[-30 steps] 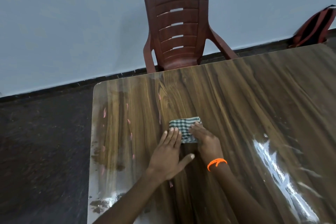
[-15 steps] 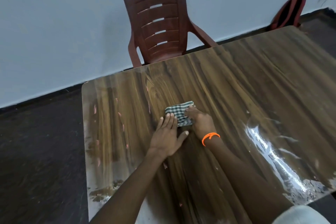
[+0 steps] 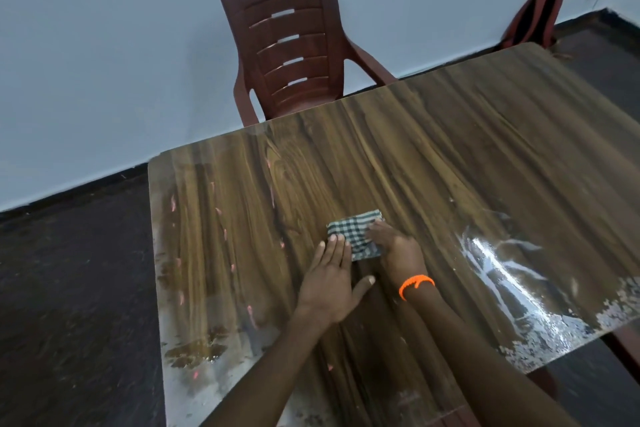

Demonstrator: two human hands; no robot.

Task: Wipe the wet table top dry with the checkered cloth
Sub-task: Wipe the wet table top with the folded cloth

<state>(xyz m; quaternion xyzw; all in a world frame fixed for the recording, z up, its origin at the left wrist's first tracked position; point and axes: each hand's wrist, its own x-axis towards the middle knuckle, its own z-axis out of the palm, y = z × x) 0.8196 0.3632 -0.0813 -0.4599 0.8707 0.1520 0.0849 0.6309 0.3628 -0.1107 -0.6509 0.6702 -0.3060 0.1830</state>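
I see the checkered cloth (image 3: 354,234) folded into a small pad and lying flat near the middle of the wooden table top (image 3: 433,156), a little toward the near-left side. My left hand (image 3: 330,279) lies flat on the table with straight fingers held together, the fingertips resting on the cloth's left edge and the thumb spread out to the right. My right hand (image 3: 396,250) sits on the cloth's right side, palm down, fingers reaching over the fabric; they look fairly straight and pressing rather than curled round it, though the far fingertips are too small to read fully. An orange band (image 3: 415,284) circles the right wrist. A wet, shiny patch (image 3: 512,274) with streaks of glare lies well to the right of the cloth near the table's near-right edge, and a duller wet area (image 3: 194,350) shows along the near-left edge. 1 brown plastic chair (image 3: 291,45) stands at the far side, and a red-and-black bag (image 3: 535,15) leans against the wall.
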